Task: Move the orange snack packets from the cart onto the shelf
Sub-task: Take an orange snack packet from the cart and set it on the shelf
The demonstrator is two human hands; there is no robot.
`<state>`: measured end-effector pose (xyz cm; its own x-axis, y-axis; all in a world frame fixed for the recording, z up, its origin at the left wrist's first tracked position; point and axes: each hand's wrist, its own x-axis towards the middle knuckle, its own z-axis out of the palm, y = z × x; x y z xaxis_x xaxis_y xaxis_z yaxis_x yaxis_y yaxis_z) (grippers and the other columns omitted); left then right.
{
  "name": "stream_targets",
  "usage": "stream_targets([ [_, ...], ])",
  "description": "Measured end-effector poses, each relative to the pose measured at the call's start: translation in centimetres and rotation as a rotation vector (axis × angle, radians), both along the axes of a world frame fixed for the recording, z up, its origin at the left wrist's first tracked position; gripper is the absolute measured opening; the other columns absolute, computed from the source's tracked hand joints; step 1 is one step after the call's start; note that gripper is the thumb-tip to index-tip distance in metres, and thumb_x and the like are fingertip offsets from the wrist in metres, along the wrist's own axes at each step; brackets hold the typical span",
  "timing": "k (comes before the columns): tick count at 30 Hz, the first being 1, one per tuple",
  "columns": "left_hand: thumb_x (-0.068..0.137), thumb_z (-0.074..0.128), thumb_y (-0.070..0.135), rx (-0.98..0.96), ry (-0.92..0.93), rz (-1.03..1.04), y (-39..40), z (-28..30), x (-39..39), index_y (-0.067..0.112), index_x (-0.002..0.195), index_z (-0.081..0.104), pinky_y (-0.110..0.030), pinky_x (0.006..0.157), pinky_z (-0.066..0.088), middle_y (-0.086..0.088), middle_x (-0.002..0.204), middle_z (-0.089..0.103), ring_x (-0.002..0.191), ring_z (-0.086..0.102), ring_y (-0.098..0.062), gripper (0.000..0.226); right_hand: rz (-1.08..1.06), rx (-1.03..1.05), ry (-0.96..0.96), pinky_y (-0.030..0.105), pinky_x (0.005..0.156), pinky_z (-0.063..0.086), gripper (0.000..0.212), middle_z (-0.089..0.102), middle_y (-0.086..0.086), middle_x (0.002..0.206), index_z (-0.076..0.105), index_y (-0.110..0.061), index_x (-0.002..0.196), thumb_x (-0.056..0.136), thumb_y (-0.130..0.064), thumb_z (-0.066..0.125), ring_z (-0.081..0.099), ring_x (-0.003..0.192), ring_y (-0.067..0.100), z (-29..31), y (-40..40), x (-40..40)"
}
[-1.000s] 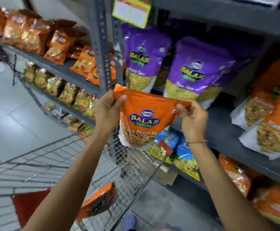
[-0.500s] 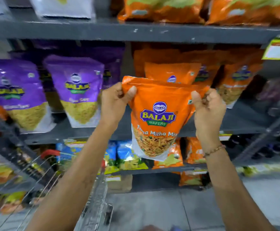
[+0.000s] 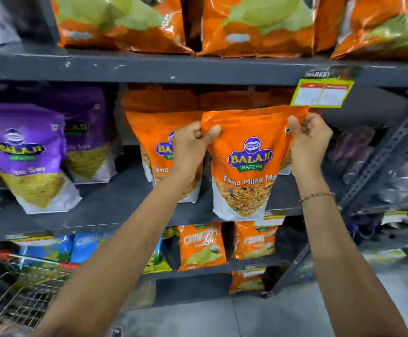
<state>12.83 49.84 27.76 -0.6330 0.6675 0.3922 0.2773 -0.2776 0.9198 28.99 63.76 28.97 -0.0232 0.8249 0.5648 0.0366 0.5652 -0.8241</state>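
Both arms reach up and forward; left hand (image 3: 190,144) and right hand (image 3: 310,142) each pinch a top corner of the orange snack packet (image 3: 248,164), thumbs in front, fingers curled behind. Packet hangs upright at the shelf (image 3: 115,203) front edge, bottom overlapping that edge, just right of a shelved orange packet (image 3: 154,142). Cart (image 3: 15,300) at lower left.

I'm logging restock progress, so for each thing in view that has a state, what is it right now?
Orange snack packet: sealed, upright, held by its top corners in front of the middle shelf, bottom not yet resting.
Left hand: pinching the packet's top left corner.
Right hand: pinching the top right corner.
Shelved orange packet: standing upright, just left of the held one.
Purple packets: standing on the same shelf.
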Motion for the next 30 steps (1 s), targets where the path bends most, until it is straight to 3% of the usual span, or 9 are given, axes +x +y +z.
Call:
stream_targets([
  [5,0.084,0.065,0.022,-0.03,-0.01,0.082,4.5,0.1,1.8,0.01,0.09,0.066,-0.022,0.069,0.057,-0.004,0.092,0.071,0.077,0.067,-0.009,0.013,0.066,-0.067,0.016,0.034,0.061,0.037,0.033,0.042,-0.008,0.058,0.039,-0.029,0.058,0.08,-0.027,0.063,0.04,0.058,0.009,-0.8,5.0,0.8],
  [8,0.084,0.065,0.02,-0.023,-0.001,0.107,5.3,-0.3,1.1,0.015,0.092,0.066,-0.033,0.078,0.058,-0.011,0.101,0.071,0.088,0.068,-0.019,0.01,0.096,-0.084,0.036,0.016,0.06,0.038,0.035,0.044,-0.012,0.062,0.042,-0.028,0.061,0.085,-0.014,0.063,0.045,0.054,-0.006,-0.8,5.5,0.1],
  [10,0.083,0.066,0.022,-0.041,0.022,0.14,6.2,-0.6,1.0,0.022,0.08,0.063,-0.043,0.08,0.058,-0.006,0.091,0.071,0.087,0.069,-0.023,0.004,0.117,-0.088,0.023,0.01,0.057,0.038,0.028,0.048,-0.011,0.064,0.047,-0.019,0.063,0.085,-0.013,0.063,0.048,0.054,-0.009,-1.2,6.7,-0.3],
  [12,0.082,0.067,0.024,-0.061,0.031,0.174,7.1,-1.0,0.7,0.028,0.073,0.062,-0.049,0.079,0.058,0.0,0.082,0.069,0.085,0.069,-0.027,0.012,0.136,-0.115,0.016,0.011,0.06,0.041,0.017,0.054,-0.011,0.067,0.052,-0.011,0.072,0.084,-0.016,0.064,0.052,0.059,-0.007,-1.9,7.9,-0.6],
  [15,0.08,0.068,0.025,-0.04,0.037,0.219,8.1,-1.5,0.6,0.032,0.071,0.063,-0.052,0.08,0.057,0.006,0.08,0.069,0.086,0.069,-0.03,0.013,0.141,-0.114,-0.018,0.023,0.065,0.041,0.019,0.054,-0.006,0.067,0.051,-0.012,0.072,0.085,-0.019,0.063,0.051,0.067,0.006,-2.6,9.1,-0.9],
  [18,0.08,0.068,0.025,-0.013,0.05,0.251,8.9,-2.0,0.7,0.022,0.077,0.067,-0.048,0.079,0.058,0.001,0.086,0.071,0.079,0.069,-0.021,0.004,0.159,-0.102,0.001,0.032,0.074,0.045,0.014,0.06,0.001,0.076,0.055,-0.013,0.076,0.085,-0.021,0.063,0.055,0.078,0.015,-2.8,9.8,-1.1],
  [20,0.081,0.068,0.024,-0.003,0.084,0.287,9.3,-2.4,0.7,0.009,0.081,0.068,-0.045,0.076,0.058,-0.003,0.085,0.071,0.074,0.068,-0.019,0.015,0.17,-0.103,0.018,0.034,0.078,0.048,0.008,0.062,-0.004,0.078,0.058,-0.015,0.079,0.085,-0.019,0.063,0.058,0.081,0.014,-2.8,10.0,-1.2],
  [23,0.082,0.067,0.025,-0.005,0.101,0.306,9.5,-2.6,0.6,0.006,0.085,0.068,-0.043,0.073,0.059,-0.001,0.084,0.07,0.075,0.068,-0.02,0.019,0.184,-0.11,0.038,0.034,0.08,0.049,0.007,0.062,-0.008,0.08,0.062,-0.011,0.086,0.086,-0.018,0.063,0.059,0.082,0.011,-2.9,10.1,-1.3],
  [30,0.088,0.059,0.031,-0.138,0.147,0.265,8.7,-3.5,1.0,0.014,0.069,0.057,-0.021,0.062,0.053,-0.003,0.069,0.066,0.063,0.061,-0.017,0.026,0.072,-0.171,0.111,0.006,0.076,0.045,0.031,0.059,0.0,0.103,0.055,-0.007,0.11,0.083,-0.021,0.066,0.056,0.093,0.008,-3.6,8.1,-1.3],
])
